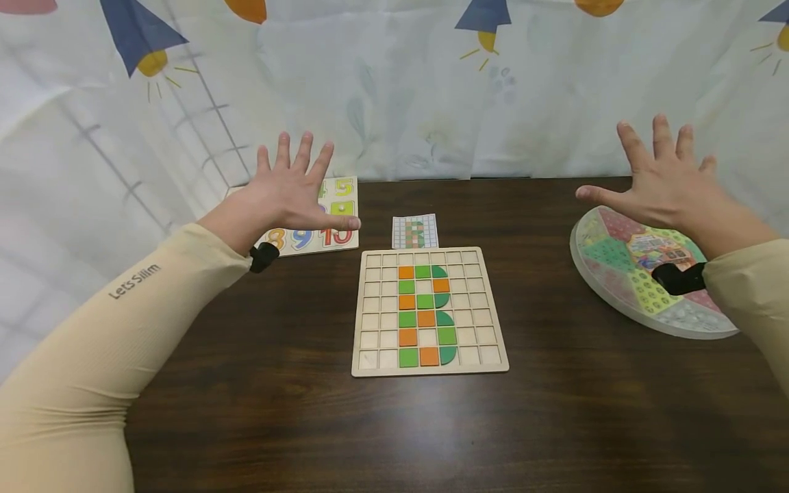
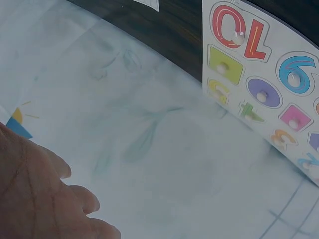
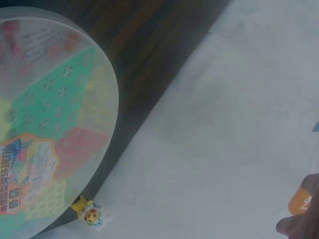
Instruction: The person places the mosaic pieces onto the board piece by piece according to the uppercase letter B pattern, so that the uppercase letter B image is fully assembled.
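Both hands are raised above the table with fingers spread, holding nothing. My left hand [image 1: 286, 188] hovers over a wooden number puzzle board [image 1: 335, 239], partly hiding it. My right hand [image 1: 668, 181] is above the round, clear-lidded game box [image 1: 653, 267]. Between them, a wooden grid board [image 1: 368, 322] lies flat on the table. Green squares [image 1: 407, 319], orange squares [image 1: 426, 318] and dark green rounded pieces [image 1: 448, 355] sit in its cells, forming a B shape. Just behind the board is a small pattern card [image 1: 416, 231] showing a similar figure.
The dark wooden table [image 1: 277, 411] ends at a pale printed curtain [image 1: 407, 89] along the back and left. In the right wrist view, a small yellow figure [image 3: 90, 215] appears by the round box's edge.
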A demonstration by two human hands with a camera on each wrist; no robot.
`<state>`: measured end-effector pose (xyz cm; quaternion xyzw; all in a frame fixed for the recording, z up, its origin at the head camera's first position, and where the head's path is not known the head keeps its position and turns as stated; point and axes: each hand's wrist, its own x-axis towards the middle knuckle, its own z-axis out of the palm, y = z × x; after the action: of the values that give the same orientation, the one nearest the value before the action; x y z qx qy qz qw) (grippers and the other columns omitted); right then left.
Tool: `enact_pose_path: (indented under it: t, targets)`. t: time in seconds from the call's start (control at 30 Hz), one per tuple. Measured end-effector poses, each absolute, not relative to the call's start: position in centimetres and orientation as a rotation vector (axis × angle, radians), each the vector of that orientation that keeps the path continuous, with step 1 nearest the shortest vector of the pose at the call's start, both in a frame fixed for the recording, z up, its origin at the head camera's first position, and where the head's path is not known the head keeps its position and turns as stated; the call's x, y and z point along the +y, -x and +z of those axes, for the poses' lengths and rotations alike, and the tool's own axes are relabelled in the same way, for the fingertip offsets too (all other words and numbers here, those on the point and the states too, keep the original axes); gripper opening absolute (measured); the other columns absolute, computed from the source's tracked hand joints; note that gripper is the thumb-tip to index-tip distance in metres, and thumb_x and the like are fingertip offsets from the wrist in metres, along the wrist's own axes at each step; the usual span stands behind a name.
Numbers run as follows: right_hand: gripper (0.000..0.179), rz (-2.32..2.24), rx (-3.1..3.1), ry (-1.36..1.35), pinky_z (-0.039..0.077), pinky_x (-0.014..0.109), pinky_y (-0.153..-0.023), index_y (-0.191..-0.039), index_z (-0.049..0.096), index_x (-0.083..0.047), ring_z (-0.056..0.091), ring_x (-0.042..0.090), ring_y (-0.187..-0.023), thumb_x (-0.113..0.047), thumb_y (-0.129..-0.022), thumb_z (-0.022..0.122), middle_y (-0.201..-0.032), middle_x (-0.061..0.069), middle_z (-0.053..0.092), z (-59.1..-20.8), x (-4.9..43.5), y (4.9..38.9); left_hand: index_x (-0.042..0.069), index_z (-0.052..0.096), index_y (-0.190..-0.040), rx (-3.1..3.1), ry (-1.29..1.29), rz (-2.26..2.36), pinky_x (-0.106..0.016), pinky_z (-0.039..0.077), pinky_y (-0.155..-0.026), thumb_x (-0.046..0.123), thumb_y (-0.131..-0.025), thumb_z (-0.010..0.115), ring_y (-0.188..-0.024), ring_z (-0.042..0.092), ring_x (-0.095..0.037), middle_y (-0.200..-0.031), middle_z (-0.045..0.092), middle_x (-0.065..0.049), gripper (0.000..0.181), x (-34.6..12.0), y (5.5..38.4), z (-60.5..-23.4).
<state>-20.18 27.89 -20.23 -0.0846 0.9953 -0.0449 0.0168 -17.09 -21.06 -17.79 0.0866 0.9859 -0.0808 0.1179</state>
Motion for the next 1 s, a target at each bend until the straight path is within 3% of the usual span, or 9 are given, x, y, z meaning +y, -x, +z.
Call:
enact_pose_path:
  t: [1.0]
  targets:
    - [0.106,-0.204,3.066,0.317,-0.001,0.088,-0.103,-0.161,-0.022,-0.016,-0.029,0.063,-0.142,-0.079,-0.096,0.034,-0.16,0.029,-0.035,-20.89,28.54,20.24,0.014,-0.03,-0.157,2.851,-0.244,-0.218,-0.077,-0.01,-0.115,0.091,-0.083,0.039,-0.146,-0.032,-0.054,-0.16,-0.038,-0.022,0.128,-21.06,17.19,-18.09]
